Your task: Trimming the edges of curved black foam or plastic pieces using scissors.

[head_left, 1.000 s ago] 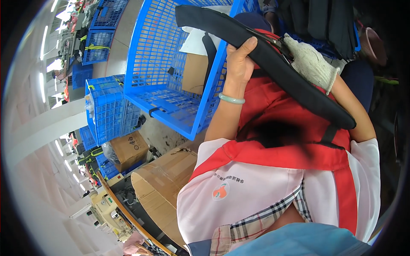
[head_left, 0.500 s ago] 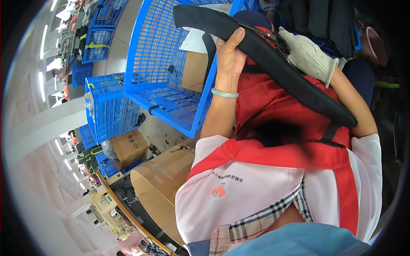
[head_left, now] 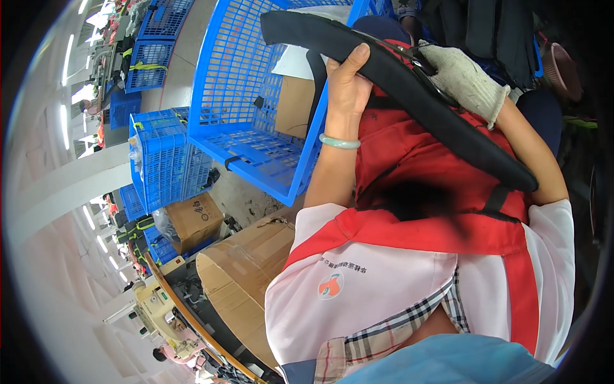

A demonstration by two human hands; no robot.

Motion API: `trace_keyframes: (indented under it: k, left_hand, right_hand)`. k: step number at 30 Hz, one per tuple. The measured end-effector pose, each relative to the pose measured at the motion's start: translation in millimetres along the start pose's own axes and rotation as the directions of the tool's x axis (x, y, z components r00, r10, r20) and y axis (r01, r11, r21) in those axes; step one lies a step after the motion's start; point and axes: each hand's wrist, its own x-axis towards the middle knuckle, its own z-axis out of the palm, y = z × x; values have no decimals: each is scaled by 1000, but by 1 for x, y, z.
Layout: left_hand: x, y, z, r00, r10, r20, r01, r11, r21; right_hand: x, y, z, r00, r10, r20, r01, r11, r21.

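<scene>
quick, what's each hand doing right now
Left hand: bare, closed around the long black padded strap.
Right hand: in a white knit glove, grip closed on the same strap further along.

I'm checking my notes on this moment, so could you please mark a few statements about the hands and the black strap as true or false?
1. The left hand grips the long black padded strap bare. True.
2. The right hand is bare as well. False: it wears a white knitted glove.
3. A pale green bangle sits on the left wrist. True.
4. The crate just left of the left forearm is red. False: it is a blue slotted plastic crate.
5. Brown cardboard boxes lie lower left of the person. True.
</scene>
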Motion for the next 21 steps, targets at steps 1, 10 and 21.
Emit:
trace_keyframes:
  k: [1, 10, 21]
  left_hand:
    - [3, 1, -2, 1000, 1, 0, -1, 1000, -2]
    - [18, 18, 1, 999, 38, -31, -38, 999, -16]
    - [17, 19, 0, 998, 39, -47, -42, 997, -68]
  right_hand:
    - [0, 3, 0, 1000, 7, -4, -7, 1000, 9]
    - [8, 5, 3, 996, -72, -47, 66, 991, -116]
    - [21, -13, -2, 1000, 0, -2, 0, 997, -74]
